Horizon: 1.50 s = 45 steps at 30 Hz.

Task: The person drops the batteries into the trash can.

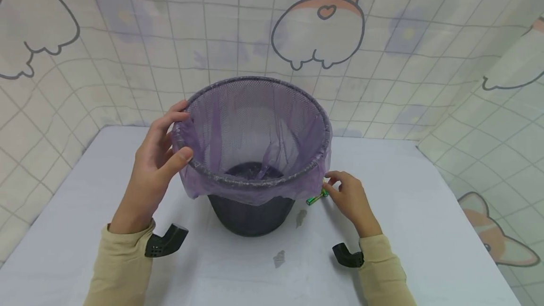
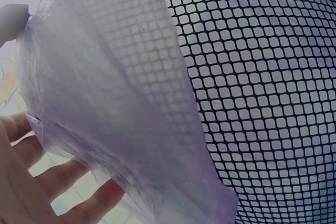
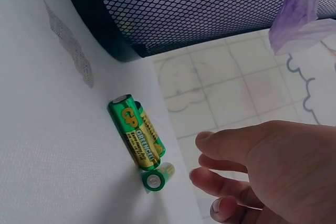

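A black mesh trash can (image 1: 250, 216) stands upright, lined with a purple plastic bag (image 1: 255, 195) folded over its rim. My left hand (image 1: 148, 169) holds the rim at the left, thumb at the near side and fingers farther back. In the left wrist view, its fingers lie against the bag (image 2: 105, 103) outside the mesh. Right of the can, green and gold GP batteries (image 3: 134, 132) lie together on the table, one with its end facing the camera. My right hand (image 1: 346, 197) hovers close by them, thumb and fingers slightly bent, holding nothing.
A white-covered table (image 1: 425, 230) carries everything. Two grey patches (image 1: 279, 259) show on its surface near the can. Behind and at the sides hangs a checked curtain (image 1: 238, 22) with cartoon corgis. Black devices (image 1: 166, 241) are worn on both wrists.
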Each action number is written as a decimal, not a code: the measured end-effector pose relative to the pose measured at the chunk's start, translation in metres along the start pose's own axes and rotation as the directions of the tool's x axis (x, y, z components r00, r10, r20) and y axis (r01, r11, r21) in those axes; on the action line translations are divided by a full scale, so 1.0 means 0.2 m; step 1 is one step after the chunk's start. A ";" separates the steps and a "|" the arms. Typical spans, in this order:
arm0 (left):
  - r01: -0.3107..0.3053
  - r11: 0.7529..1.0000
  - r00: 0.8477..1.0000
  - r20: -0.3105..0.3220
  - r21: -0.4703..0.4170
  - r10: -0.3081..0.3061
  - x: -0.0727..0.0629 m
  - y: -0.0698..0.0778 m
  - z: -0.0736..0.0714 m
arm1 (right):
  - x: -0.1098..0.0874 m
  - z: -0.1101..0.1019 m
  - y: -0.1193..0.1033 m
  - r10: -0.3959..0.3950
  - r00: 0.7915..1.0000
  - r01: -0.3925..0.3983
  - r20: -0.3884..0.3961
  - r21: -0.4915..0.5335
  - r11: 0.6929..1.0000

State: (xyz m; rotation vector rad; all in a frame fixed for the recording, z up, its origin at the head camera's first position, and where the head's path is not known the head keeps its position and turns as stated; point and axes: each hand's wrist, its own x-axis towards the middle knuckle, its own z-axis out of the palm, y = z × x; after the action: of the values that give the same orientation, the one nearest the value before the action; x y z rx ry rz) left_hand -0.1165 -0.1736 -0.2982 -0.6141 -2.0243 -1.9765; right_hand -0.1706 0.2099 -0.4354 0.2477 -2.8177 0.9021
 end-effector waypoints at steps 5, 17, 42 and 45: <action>-0.007 1.000 1.000 0.007 -0.004 0.007 0.01 0.00 0.00 | 0.00 0.00 0.01 0.019 1.000 -0.019 0.011 -0.012 1.000; 0.015 1.000 1.000 -0.013 -0.003 -0.015 0.00 0.01 0.00 | 0.02 0.02 0.01 0.124 0.984 -0.118 0.128 -0.057 0.991; -0.021 0.999 1.000 0.004 -0.038 0.021 0.00 0.00 0.00 | 0.02 0.05 0.01 0.167 0.968 -0.135 0.189 -0.172 0.976; -0.018 0.999 1.000 0.006 -0.036 0.019 0.00 -0.01 0.00 | 0.02 0.05 0.01 0.152 0.969 -0.121 0.193 -0.165 0.979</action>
State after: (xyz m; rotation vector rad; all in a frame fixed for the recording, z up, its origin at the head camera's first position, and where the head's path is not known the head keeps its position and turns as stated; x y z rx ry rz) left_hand -0.1178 -0.1728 -0.2989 -0.6448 -1.9836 -2.0066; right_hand -0.1754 0.2059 -0.4444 0.1331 -3.1096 0.7183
